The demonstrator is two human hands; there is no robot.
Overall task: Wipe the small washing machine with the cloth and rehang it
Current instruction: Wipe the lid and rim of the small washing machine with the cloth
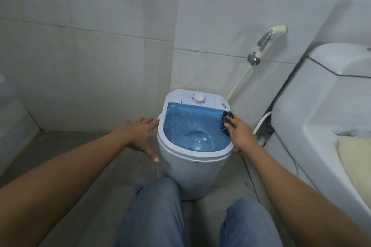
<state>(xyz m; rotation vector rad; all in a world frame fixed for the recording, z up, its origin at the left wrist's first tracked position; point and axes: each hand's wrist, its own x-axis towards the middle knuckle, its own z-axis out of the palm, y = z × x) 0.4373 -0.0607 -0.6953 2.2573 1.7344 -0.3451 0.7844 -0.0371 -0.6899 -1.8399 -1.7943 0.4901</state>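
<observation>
Head view: dark crumpled cloth in right grip, left hand splayed open.

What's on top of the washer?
A blue see-through lid, a white dial behind it, and the right hand pressing a dark cloth at the lid's right corner. The drum underneath shows only dimly.

The washer has a white body and a white rim, and its lid is clear blue. The dial on its white panel is white too. The cloth is dark, almost black. The wall has pale grey-white tiles with thin grey lines between them. The floor is plain grey. The toilet is white. The sprayer is cream with silver metal parts, and its hose is cream. The jeans are light blue.
</observation>
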